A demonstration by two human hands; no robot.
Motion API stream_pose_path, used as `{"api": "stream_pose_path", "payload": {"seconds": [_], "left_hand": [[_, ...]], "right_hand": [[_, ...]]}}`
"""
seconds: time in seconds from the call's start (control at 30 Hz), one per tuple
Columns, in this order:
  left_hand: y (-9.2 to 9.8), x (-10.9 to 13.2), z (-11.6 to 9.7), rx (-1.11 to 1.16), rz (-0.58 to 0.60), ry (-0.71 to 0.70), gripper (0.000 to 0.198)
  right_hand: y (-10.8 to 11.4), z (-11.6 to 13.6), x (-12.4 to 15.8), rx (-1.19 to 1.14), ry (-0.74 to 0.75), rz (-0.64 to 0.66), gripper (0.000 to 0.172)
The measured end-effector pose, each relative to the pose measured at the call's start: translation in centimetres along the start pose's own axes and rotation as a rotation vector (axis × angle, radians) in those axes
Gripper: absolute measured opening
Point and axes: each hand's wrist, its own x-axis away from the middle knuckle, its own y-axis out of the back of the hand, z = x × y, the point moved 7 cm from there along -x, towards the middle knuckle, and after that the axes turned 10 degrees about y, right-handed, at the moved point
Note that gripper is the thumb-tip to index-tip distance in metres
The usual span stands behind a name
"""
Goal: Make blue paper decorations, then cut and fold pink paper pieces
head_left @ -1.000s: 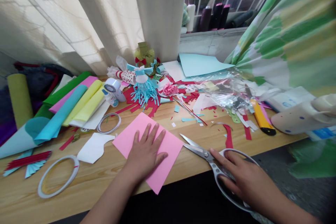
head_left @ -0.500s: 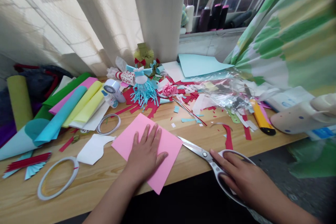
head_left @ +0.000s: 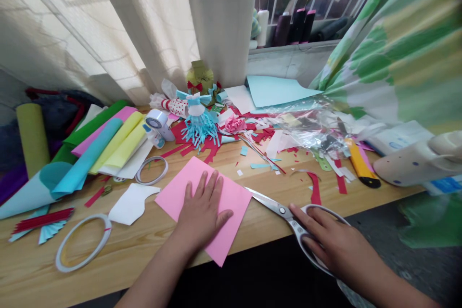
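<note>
A square of pink paper [head_left: 231, 202] lies on the wooden table, one corner jutting past the front edge. My left hand [head_left: 202, 209] rests flat on it with the fingers spread. In my right hand [head_left: 328, 238] is a pair of scissors [head_left: 276, 206], its fingers through the grey handles and the index finger stretched along them. The blades look closed, and their tip is beside the paper's right corner. Left of the pink paper lies a white paper cutout [head_left: 130, 204].
Tape rolls [head_left: 83, 243] and rolled coloured papers [head_left: 108, 149] lie on the left. Behind stand a glue bottle [head_left: 154, 137] and a blue fringed paper figure [head_left: 198, 120]. Red scraps [head_left: 315, 187], a yellow cutter [head_left: 361, 163] and a spotted cylinder [head_left: 407, 163] are on the right.
The view has shifted slightly, so things appear a little further right. Both hands, the scissors and the pink paper keep their positions relative to each other.
</note>
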Motion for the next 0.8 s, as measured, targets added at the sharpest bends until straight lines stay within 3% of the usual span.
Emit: {"api": "stream_pose_path", "payload": {"seconds": [0.27, 0.43, 0.8], "left_hand": [[0.0, 0.2, -0.1, -0.002, -0.012, -0.005, 0.070], [0.2, 0.2, -0.3, -0.006, -0.006, -0.017, 0.088], [0.2, 0.2, -0.3, 0.002, 0.008, -0.017, 0.092]], "right_hand": [[0.8, 0.2, -0.4, 0.009, -0.014, -0.025, 0.050], [1.5, 0.1, -0.3, -0.025, -0.053, -0.017, 0.052], [0.4, 0.8, -0.4, -0.005, -0.112, 0.005, 0.051]]}}
